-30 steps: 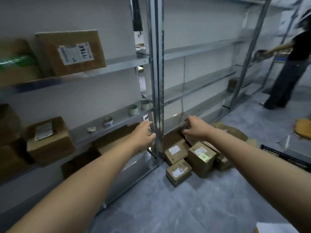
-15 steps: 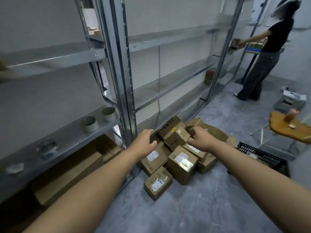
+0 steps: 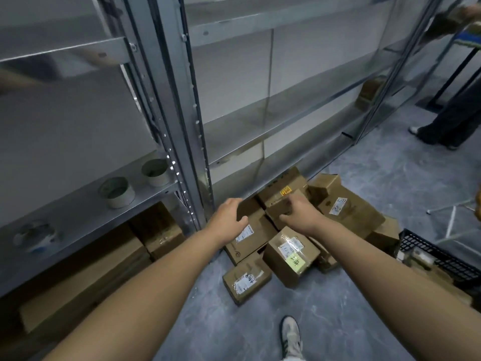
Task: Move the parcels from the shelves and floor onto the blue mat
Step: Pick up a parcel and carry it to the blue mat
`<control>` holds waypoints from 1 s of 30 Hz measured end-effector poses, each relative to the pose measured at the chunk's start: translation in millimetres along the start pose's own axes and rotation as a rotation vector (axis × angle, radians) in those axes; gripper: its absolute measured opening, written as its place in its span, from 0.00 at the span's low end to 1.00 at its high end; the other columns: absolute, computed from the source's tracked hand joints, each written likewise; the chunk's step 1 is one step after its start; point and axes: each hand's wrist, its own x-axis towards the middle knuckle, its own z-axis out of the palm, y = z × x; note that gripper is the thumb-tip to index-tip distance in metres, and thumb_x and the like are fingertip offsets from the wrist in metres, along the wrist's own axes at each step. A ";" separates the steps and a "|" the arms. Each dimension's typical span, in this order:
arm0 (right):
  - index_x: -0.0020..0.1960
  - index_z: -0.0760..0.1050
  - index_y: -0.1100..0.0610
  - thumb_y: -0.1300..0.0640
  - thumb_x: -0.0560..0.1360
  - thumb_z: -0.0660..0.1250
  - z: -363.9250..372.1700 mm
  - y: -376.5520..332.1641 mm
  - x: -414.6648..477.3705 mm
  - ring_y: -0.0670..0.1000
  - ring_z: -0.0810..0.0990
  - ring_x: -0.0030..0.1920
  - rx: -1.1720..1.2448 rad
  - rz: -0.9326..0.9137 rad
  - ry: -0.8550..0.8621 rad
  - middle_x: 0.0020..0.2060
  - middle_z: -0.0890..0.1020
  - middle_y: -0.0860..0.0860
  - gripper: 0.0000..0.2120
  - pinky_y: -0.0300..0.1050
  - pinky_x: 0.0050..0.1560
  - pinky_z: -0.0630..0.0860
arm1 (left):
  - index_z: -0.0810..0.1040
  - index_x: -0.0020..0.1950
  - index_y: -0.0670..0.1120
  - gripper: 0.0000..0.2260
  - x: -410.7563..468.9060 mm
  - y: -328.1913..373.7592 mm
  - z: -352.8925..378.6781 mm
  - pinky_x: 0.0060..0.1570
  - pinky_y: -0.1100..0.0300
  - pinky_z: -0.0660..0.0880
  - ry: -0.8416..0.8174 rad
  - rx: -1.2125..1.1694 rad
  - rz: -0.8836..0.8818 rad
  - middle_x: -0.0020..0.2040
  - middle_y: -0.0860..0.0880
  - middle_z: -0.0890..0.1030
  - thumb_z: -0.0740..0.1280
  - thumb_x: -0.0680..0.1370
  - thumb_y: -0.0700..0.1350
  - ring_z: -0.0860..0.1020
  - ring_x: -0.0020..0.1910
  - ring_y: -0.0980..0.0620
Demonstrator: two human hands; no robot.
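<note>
A heap of brown cardboard parcels lies on the grey floor by the foot of the metal shelves point(image 3: 260, 121). My right hand point(image 3: 299, 214) curls over a small brown parcel point(image 3: 279, 204) near the top of the heap, fingers bent on its top edge. My left hand point(image 3: 229, 220) hovers open just left of it, above a flat parcel with a white label point(image 3: 250, 235). In front sit a parcel with a green sticker point(image 3: 291, 254) and a small labelled parcel point(image 3: 246, 280). More parcels point(image 3: 156, 230) sit under the lowest left shelf. The blue mat is out of view.
Tape rolls point(image 3: 117, 191) stand on the left shelf. A black plastic crate point(image 3: 442, 256) sits at the right of the heap. Another person's legs point(image 3: 447, 118) stand at the far right. My shoe point(image 3: 291, 337) is on the floor below the heap.
My view has dropped and swung right toward the floor heap. Both hands have come down from shelf height onto the pile; the right hand now rests on the small top parcel.
</note>
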 end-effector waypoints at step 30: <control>0.55 0.79 0.62 0.54 0.79 0.59 430.2 298.8 293.4 0.60 0.79 0.55 -0.088 -0.086 -0.694 0.52 0.82 0.61 0.15 0.53 0.56 0.75 | 0.65 0.74 0.40 0.22 138.9 -343.4 444.0 0.67 0.61 0.62 0.200 -0.382 -0.975 0.73 0.42 0.67 0.62 0.80 0.44 0.67 0.70 0.45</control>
